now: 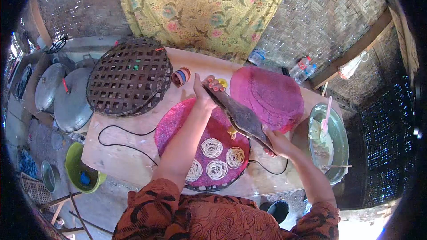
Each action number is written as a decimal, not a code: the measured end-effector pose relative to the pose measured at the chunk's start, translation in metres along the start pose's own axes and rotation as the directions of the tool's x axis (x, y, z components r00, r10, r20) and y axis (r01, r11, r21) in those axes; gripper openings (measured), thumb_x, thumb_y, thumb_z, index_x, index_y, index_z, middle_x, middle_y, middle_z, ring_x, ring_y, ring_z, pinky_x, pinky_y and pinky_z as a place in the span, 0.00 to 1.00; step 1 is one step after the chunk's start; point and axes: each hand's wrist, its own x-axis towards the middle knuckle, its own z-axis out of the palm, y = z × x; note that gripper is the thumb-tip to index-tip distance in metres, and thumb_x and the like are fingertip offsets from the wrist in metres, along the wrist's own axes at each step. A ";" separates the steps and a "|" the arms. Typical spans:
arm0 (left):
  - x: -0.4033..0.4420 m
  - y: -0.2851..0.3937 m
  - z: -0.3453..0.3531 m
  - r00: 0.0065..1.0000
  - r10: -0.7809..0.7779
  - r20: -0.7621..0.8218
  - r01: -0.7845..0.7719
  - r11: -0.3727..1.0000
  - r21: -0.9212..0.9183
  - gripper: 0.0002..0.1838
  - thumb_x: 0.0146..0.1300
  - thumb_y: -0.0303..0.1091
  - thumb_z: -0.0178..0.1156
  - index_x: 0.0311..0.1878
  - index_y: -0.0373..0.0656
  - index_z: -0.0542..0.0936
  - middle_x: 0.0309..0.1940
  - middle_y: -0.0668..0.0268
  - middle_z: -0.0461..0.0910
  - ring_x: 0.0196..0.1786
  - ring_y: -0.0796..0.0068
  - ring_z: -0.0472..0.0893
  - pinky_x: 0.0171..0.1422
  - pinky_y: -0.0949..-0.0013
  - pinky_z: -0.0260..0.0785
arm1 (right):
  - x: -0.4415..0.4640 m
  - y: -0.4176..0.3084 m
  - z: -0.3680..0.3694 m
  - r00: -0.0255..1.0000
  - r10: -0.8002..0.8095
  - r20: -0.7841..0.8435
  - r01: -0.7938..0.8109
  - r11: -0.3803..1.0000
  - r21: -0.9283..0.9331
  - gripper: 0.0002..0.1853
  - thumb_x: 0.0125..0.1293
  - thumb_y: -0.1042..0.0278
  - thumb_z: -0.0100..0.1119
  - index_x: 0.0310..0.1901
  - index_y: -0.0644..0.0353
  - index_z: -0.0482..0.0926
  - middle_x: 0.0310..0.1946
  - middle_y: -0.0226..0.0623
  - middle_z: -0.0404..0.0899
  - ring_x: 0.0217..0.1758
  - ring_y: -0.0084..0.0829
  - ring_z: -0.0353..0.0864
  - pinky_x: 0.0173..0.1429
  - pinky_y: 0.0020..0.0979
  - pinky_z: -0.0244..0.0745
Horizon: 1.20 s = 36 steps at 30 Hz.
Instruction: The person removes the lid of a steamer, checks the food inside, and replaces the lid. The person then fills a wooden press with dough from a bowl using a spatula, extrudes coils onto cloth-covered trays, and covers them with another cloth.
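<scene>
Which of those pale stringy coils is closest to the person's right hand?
The rightmost coil on the pink round mat: it lies nearest the right hand, while the other three coils lie farther left.

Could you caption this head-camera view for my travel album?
The left hand and right hand hold a long, dark, flat object over a round pink mat bearing pale coiled strands.

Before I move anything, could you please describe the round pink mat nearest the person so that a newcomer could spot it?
On the big pale tabletop, look toward the front edge, beneath the person's left forearm. There lies the round pink mat. Unlike the overlapping pink mats farther right, it carries pale noodle-like coils.
</scene>
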 end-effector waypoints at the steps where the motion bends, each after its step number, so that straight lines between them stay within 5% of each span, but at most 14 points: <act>1: -0.004 0.000 0.009 0.999 0.022 -0.045 -0.021 0.999 0.033 0.32 0.64 0.69 0.34 0.20 0.50 0.66 0.10 0.74 0.59 0.17 0.75 0.62 0.30 0.66 0.61 | -0.006 -0.003 0.000 1.000 -0.023 0.014 0.023 0.999 0.032 0.35 0.66 0.31 0.34 0.29 0.61 0.71 0.12 0.32 0.69 0.11 0.24 0.67 0.14 0.27 0.61; 4: -0.020 -0.009 0.022 0.998 0.004 -0.059 -0.004 1.000 -0.003 0.32 0.64 0.68 0.33 0.19 0.50 0.65 0.10 0.74 0.59 0.16 0.75 0.63 0.30 0.66 0.61 | -0.028 -0.011 -0.007 0.998 -0.002 0.065 -0.004 0.995 0.099 0.34 0.66 0.32 0.35 0.26 0.61 0.70 0.12 0.31 0.68 0.10 0.23 0.66 0.13 0.27 0.60; 10: -0.003 -0.018 0.020 1.000 -0.005 0.009 0.005 0.998 -0.065 0.32 0.64 0.69 0.32 0.19 0.51 0.65 0.10 0.75 0.58 0.15 0.76 0.62 0.30 0.65 0.62 | -0.025 -0.015 -0.013 0.994 -0.045 -0.099 0.039 0.997 -0.070 0.36 0.67 0.32 0.35 0.18 0.60 0.70 0.10 0.30 0.66 0.11 0.24 0.65 0.14 0.28 0.60; 17: -0.024 -0.008 0.028 0.995 0.024 -0.102 -0.019 0.999 0.048 0.31 0.64 0.68 0.32 0.18 0.52 0.63 0.08 0.76 0.55 0.12 0.77 0.59 0.25 0.68 0.60 | -0.028 -0.004 -0.003 0.998 -0.060 0.023 0.059 0.997 0.052 0.31 0.68 0.36 0.37 0.26 0.60 0.70 0.11 0.32 0.68 0.09 0.22 0.64 0.13 0.27 0.57; 23: -0.011 -0.022 -0.002 0.997 0.013 -0.074 -0.014 1.000 -0.024 0.29 0.65 0.65 0.35 0.17 0.54 0.62 0.07 0.77 0.56 0.11 0.79 0.59 0.24 0.70 0.58 | -0.006 0.005 -0.011 0.993 -0.008 -0.118 -0.004 0.995 -0.102 0.31 0.68 0.37 0.40 0.27 0.61 0.71 0.11 0.30 0.67 0.11 0.22 0.66 0.13 0.28 0.59; 26: -0.005 -0.002 -0.023 0.999 0.023 -0.025 -0.022 0.999 0.040 0.30 0.64 0.67 0.35 0.17 0.54 0.62 0.07 0.76 0.56 0.11 0.78 0.59 0.24 0.70 0.57 | 0.031 0.025 0.007 0.981 -0.104 -0.163 0.069 0.976 -0.204 0.31 0.68 0.37 0.40 0.27 0.61 0.73 0.11 0.30 0.69 0.12 0.23 0.67 0.15 0.28 0.61; 29: -0.019 0.021 -0.022 0.999 0.031 -0.020 -0.028 0.994 0.107 0.30 0.65 0.67 0.37 0.16 0.55 0.60 0.06 0.78 0.54 0.09 0.80 0.57 0.20 0.73 0.57 | 0.034 0.018 0.026 0.983 -0.180 -0.029 0.177 0.980 -0.089 0.33 0.67 0.35 0.40 0.26 0.62 0.74 0.11 0.30 0.69 0.10 0.24 0.67 0.15 0.27 0.62; 31: -0.035 0.036 0.008 0.997 0.044 0.070 -0.049 0.997 0.067 0.29 0.64 0.66 0.40 0.15 0.56 0.60 0.05 0.79 0.54 0.07 0.82 0.57 0.16 0.75 0.56 | 0.021 0.012 0.029 0.966 -0.164 0.200 0.140 0.982 0.127 0.33 0.69 0.36 0.37 0.29 0.63 0.76 0.17 0.33 0.73 0.18 0.24 0.73 0.24 0.26 0.69; 33: -0.066 0.057 0.068 0.937 0.316 -0.152 -0.251 0.907 0.338 0.29 0.63 0.66 0.43 0.14 0.57 0.59 0.04 0.80 0.54 0.06 0.83 0.57 0.13 0.76 0.56 | 0.010 0.015 0.025 0.948 -0.285 0.141 0.244 0.936 0.254 0.33 0.70 0.38 0.35 0.32 0.63 0.77 0.22 0.35 0.75 0.24 0.23 0.75 0.31 0.27 0.70; 35: -0.108 0.083 0.137 0.880 0.463 -0.103 -0.379 0.817 0.434 0.30 0.65 0.65 0.42 0.13 0.56 0.59 0.04 0.77 0.55 0.05 0.82 0.54 0.09 0.73 0.50 | -0.009 0.018 0.023 0.910 -0.401 0.104 0.304 0.817 0.490 0.24 0.72 0.49 0.41 0.41 0.63 0.79 0.36 0.37 0.78 0.40 0.25 0.77 0.46 0.30 0.71; 36: -0.132 0.106 0.154 0.934 0.324 0.152 -0.357 0.801 0.480 0.30 0.65 0.65 0.39 0.15 0.53 0.62 0.05 0.75 0.58 0.05 0.81 0.56 0.08 0.73 0.50 | -0.011 0.029 0.034 0.916 -0.388 0.102 0.291 0.818 0.496 0.24 0.72 0.49 0.41 0.41 0.63 0.79 0.36 0.37 0.78 0.40 0.25 0.77 0.46 0.30 0.71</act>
